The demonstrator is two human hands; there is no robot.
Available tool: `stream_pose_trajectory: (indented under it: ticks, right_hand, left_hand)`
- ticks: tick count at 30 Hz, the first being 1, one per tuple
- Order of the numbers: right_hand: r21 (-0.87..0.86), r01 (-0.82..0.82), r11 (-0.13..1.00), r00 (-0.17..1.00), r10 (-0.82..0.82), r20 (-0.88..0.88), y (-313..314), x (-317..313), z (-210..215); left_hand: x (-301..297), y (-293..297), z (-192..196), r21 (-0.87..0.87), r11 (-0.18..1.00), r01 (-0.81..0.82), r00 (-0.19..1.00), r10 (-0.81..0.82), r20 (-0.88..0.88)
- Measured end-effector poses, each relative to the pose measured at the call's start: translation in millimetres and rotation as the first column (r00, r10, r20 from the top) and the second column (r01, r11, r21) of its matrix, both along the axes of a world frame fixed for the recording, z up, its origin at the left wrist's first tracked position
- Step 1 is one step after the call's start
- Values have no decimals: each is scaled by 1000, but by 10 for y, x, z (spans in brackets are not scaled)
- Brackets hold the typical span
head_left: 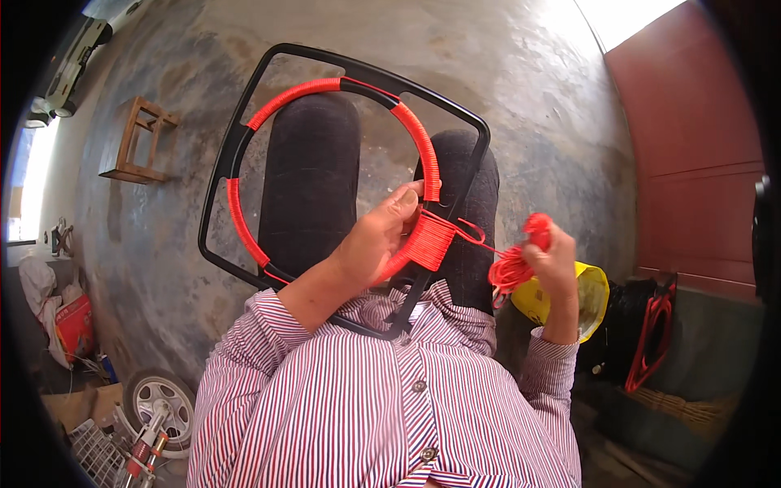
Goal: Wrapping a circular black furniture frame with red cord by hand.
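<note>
A black square frame with a round ring inside rests across my lap. Red cord is wound tightly round several stretches of the ring, with short black parts bare between them. My left hand grips the ring at its lower right, beside a wide red wrapped band; some of its fingers are hidden behind the ring. A loose loop and a strand run from this band to a bundle of red cord. Off to the right, my right hand is closed round that bundle.
A yellow container stands below my right hand, next to a black and red item. A wooden stool is at the far left on the concrete floor. Lower left lies a wheel. A red panel rises at right.
</note>
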State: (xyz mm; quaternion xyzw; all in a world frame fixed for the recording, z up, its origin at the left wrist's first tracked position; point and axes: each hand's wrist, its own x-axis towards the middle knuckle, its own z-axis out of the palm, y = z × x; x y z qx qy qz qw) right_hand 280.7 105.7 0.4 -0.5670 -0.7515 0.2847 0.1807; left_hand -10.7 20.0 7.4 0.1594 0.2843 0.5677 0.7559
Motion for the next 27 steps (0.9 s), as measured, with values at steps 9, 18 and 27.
stream_pose_trajectory:
  ticks: [9,18,27]
  right_hand:
    - [-336,373,865,383,-473,-794,212,646,-302]
    - [-368,-315,875,858,97,-505,-243,-652,-36]
    - [-360,-110,926,712,-179,-679,-270,-520,-204]
  left_hand:
    - [-42,26,-84,23,997,71,997,-72,31]
    - [-35,12,-134,36,996,81,996,-82,25]
    - [-42,37,-148,-12,991,133,990,-133,45]
